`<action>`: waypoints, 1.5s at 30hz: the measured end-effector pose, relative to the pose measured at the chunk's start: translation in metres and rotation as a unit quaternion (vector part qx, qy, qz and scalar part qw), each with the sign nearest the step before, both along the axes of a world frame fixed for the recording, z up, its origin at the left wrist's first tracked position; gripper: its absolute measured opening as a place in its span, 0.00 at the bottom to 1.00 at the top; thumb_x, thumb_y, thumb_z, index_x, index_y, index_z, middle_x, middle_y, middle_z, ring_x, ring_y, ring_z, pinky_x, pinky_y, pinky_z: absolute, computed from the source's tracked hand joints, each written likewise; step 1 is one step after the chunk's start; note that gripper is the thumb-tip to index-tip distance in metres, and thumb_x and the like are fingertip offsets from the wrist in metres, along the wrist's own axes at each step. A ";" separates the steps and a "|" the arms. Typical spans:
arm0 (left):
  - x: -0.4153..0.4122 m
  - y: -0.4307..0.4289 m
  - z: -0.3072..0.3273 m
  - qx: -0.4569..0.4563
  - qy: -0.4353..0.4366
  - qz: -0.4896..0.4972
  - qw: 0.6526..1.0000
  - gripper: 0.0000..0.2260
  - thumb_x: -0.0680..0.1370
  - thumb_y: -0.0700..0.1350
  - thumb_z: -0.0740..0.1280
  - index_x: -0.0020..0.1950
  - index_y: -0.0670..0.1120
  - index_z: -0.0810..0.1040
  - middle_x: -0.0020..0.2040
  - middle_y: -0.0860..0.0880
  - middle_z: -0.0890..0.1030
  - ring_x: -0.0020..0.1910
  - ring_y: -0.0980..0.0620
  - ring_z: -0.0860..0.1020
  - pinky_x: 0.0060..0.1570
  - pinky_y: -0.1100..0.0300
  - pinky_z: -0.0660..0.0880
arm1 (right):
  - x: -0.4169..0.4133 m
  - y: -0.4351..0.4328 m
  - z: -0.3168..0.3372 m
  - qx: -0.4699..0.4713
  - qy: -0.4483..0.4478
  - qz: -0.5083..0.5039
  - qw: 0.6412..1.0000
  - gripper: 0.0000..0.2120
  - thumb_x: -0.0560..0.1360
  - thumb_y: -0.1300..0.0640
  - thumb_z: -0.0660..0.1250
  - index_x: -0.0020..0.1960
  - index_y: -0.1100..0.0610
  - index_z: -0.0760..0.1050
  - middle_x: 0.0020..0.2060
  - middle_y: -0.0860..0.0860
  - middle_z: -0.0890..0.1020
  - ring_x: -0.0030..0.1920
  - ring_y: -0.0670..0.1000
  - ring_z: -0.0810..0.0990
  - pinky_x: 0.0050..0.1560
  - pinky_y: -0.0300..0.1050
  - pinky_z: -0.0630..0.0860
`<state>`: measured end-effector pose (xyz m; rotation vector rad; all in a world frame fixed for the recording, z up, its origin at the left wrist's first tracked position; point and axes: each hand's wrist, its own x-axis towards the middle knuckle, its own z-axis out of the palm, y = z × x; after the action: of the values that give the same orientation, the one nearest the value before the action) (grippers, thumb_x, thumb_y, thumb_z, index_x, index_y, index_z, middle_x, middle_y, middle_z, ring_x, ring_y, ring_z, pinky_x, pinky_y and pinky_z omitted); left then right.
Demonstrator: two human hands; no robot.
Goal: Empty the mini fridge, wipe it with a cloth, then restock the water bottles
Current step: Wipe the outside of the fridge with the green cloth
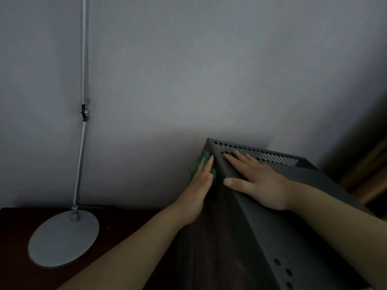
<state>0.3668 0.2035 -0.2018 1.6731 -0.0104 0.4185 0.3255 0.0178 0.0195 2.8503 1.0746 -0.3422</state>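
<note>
Against a dim grey wall (188, 70), on a dark table (16, 237): mini fridge (282, 227), right. Pressing green cloth (206, 159) with straight-fingered left hand (201, 183) onto its left side, far top corner; bracing with right hand (255, 178) spread flat on top. Could drop the ungripped cloth behind; could shove fridge rightward.

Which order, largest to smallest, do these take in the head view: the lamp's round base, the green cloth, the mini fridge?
1. mini fridge
2. lamp base
3. green cloth, though the left hand covers most of it, so its full size is unclear.
</note>
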 end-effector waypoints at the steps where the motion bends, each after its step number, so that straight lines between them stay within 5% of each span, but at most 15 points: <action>1: 0.004 -0.003 0.008 0.026 0.008 0.008 1.000 0.19 0.87 0.49 0.51 0.68 0.72 0.50 0.73 0.69 0.42 0.74 0.70 0.42 0.64 0.82 0.40 | 0.001 -0.001 -0.001 0.001 -0.001 -0.001 1.000 0.47 0.62 0.16 0.41 0.78 0.31 0.37 0.80 0.39 0.38 0.80 0.46 0.37 0.79 0.57 0.42; 4: 0.002 -0.008 0.039 0.025 0.008 0.033 0.999 0.19 0.87 0.48 0.51 0.74 0.63 0.48 0.77 0.62 0.42 0.78 0.61 0.43 0.71 0.72 0.43 | 0.002 -0.002 -0.002 -0.001 -0.001 -0.003 1.000 0.46 0.62 0.16 0.41 0.77 0.29 0.36 0.79 0.37 0.37 0.79 0.44 0.36 0.80 0.57 0.42; 7: -0.028 -0.006 0.057 0.044 -0.040 -0.018 0.998 0.28 0.82 0.61 0.47 0.81 0.57 0.43 0.79 0.63 0.39 0.77 0.69 0.39 0.75 0.69 0.42 | 0.003 -0.002 -0.002 -0.007 0.000 -0.007 1.000 0.45 0.62 0.16 0.41 0.76 0.28 0.35 0.79 0.37 0.37 0.79 0.43 0.35 0.80 0.57 0.42; 11: -0.040 0.001 0.078 0.024 -0.064 -0.050 0.996 0.30 0.82 0.63 0.48 0.82 0.57 0.43 0.81 0.62 0.40 0.77 0.70 0.41 0.80 0.57 0.43 | 0.002 -0.001 -0.001 -0.005 0.005 -0.011 1.000 0.46 0.61 0.15 0.40 0.76 0.28 0.35 0.79 0.36 0.36 0.79 0.43 0.35 0.80 0.57 0.41; 15: -0.054 0.001 0.089 0.013 -0.079 -0.078 0.994 0.28 0.82 0.60 0.50 0.81 0.60 0.45 0.82 0.62 0.45 0.78 0.69 0.45 0.80 0.57 0.46 | 0.001 -0.001 -0.001 0.002 0.007 -0.018 1.000 0.50 0.61 0.15 0.41 0.77 0.33 0.33 0.78 0.35 0.37 0.79 0.42 0.35 0.80 0.55 0.42; 24: -0.019 0.022 0.114 0.117 -0.117 -0.027 0.986 0.22 0.84 0.56 0.48 0.71 0.51 0.73 0.72 0.53 0.72 0.73 0.61 0.66 0.77 0.57 0.58 | -0.001 -0.002 -0.001 0.028 0.009 -0.030 0.999 0.52 0.62 0.16 0.44 0.77 0.36 0.29 0.80 0.38 0.41 0.79 0.42 0.39 0.80 0.54 0.44; 30: -0.007 0.022 0.110 0.116 -0.084 -0.008 0.990 0.25 0.83 0.55 0.47 0.77 0.49 0.64 0.79 0.50 0.62 0.79 0.58 0.57 0.80 0.56 0.51 | 0.000 -0.002 -0.001 0.029 0.006 -0.026 0.999 0.51 0.62 0.15 0.44 0.78 0.35 0.32 0.80 0.37 0.41 0.79 0.42 0.38 0.80 0.57 0.44; 35: -0.032 0.006 0.075 -0.020 -0.044 -0.075 0.996 0.29 0.80 0.69 0.51 0.80 0.66 0.52 0.82 0.61 0.52 0.79 0.64 0.52 0.77 0.61 0.53 | 0.004 -0.002 -0.004 0.022 0.003 -0.019 1.000 0.49 0.62 0.15 0.42 0.77 0.31 0.36 0.79 0.36 0.39 0.79 0.43 0.37 0.80 0.58 0.43; 38: -0.032 -0.003 0.038 -0.046 0.003 -0.068 0.997 0.30 0.72 0.78 0.56 0.74 0.77 0.55 0.82 0.59 0.55 0.79 0.59 0.57 0.78 0.54 0.56 | 0.003 -0.002 -0.004 0.023 0.006 -0.019 1.000 0.47 0.62 0.15 0.42 0.77 0.30 0.38 0.79 0.36 0.39 0.79 0.43 0.37 0.79 0.59 0.43; 41: -0.064 -0.018 0.027 -0.007 -0.016 -0.068 0.997 0.26 0.78 0.72 0.56 0.74 0.77 0.51 0.82 0.59 0.52 0.81 0.55 0.52 0.79 0.45 0.52 | 0.001 -0.002 -0.004 0.027 0.004 -0.017 0.999 0.47 0.62 0.16 0.41 0.78 0.30 0.39 0.80 0.37 0.39 0.80 0.43 0.38 0.79 0.59 0.44; 45: -0.121 -0.035 0.051 0.031 -0.055 -0.095 0.993 0.25 0.82 0.63 0.50 0.77 0.68 0.43 0.80 0.67 0.42 0.79 0.66 0.43 0.77 0.67 0.43 | 0.000 -0.002 -0.002 0.027 0.009 -0.017 0.999 0.47 0.62 0.16 0.39 0.78 0.30 0.38 0.79 0.36 0.39 0.79 0.42 0.37 0.80 0.58 0.43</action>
<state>0.2461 0.1689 -0.1507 1.6900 -0.2644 0.3698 0.3256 0.0162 0.0170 2.9212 1.0562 -0.3465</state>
